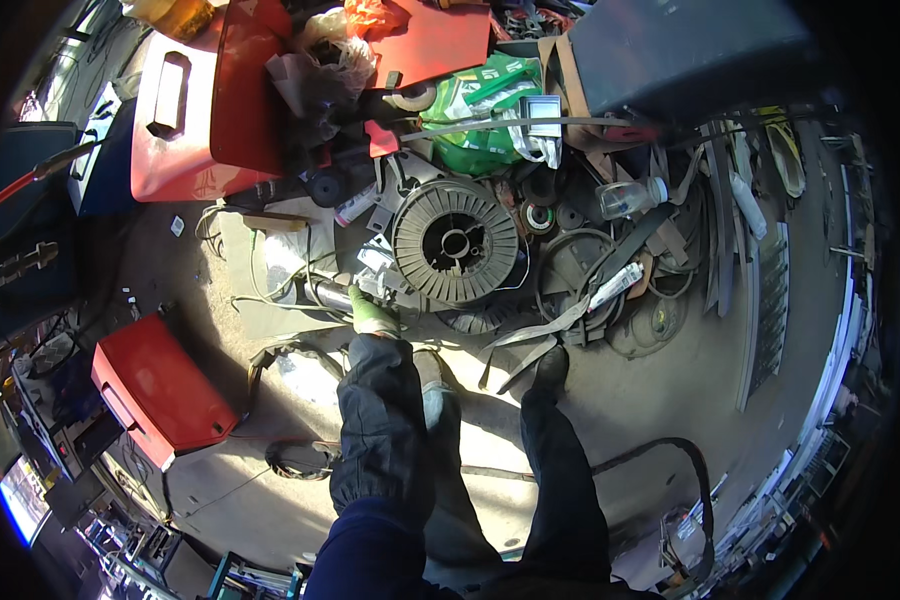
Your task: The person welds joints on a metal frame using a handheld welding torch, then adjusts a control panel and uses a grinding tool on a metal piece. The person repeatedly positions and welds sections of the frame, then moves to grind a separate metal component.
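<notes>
My left hand (373, 315), in a pale green glove, reaches down into the clutter at the centre left. One finger or thumb points upward; the other fingers are hidden or too small to make out. Close against its left side lies a grey and dark cylindrical tool (328, 294) with a cable near it. Small grey metal parts (382, 272) lie just beyond the glove. A large grey ribbed spool (455, 243) with a dark hollow centre lies flat to the right of the hand. My right hand does not show.
Red metal boxes stand at the upper left (175, 130) and lower left (160, 390). Beyond the spool are a green bag (485, 100) and a clear plastic bottle (632, 198). Straps (560, 325) and a white tube (615, 287) lie ahead of my right shoe (550, 372). A black hose (685, 450) curves behind.
</notes>
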Demonstrator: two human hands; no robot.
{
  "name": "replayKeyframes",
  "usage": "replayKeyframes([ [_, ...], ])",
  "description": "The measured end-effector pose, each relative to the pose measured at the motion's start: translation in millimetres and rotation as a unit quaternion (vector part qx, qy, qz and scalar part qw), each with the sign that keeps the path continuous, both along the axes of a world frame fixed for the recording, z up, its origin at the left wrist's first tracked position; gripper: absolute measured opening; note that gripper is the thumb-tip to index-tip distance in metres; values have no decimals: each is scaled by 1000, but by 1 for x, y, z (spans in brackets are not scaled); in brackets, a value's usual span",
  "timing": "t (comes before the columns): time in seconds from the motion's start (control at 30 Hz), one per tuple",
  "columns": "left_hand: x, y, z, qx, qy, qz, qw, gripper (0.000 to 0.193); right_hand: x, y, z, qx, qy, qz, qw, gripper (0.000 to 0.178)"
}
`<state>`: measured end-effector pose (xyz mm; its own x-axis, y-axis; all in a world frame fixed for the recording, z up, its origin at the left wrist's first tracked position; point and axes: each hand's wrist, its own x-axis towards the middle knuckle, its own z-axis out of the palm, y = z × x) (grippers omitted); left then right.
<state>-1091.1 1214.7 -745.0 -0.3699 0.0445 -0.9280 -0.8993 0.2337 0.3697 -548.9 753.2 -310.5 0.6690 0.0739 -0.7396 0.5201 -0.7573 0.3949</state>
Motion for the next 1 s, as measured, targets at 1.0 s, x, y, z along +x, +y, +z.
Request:
replayKeyframes([
  [1.0, 19, -157, 306, 154, -89, -413, 893, 55, -401, 450, -175, 199, 445, -121, 865, 46],
])
